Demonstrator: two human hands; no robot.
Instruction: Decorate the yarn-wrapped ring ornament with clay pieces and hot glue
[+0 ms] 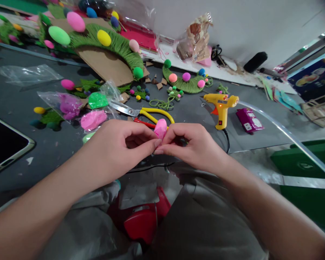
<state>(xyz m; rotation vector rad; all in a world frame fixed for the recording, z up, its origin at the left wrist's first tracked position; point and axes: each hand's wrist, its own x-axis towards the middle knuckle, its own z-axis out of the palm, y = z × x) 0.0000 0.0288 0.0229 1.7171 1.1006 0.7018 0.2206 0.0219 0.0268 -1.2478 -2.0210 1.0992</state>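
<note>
Between my fingertips, above the table's near edge, is a small pink lump that looks like modelling clay (160, 128). My left hand (126, 139) pinches it from one side, thumb and index finger pressed together. From the other side my right hand (191, 143) grips it the same way, and the fingertips of both hands meet at its lower end. Just behind the hands lie scissors (158, 111) with yellow and red handles. Beside my left hand are a pink clay pack (93, 120) and a green clay pack (98, 100) in clear plastic.
A yellow glue gun (221, 110) stands right of my hands, its cord hanging off the edge, near a purple packet (249, 120). Green yarn-wrapped arches (184, 83) with coloured balls lie behind. A tablet-like device (8, 144) is at left, a green bin (303, 166) at right.
</note>
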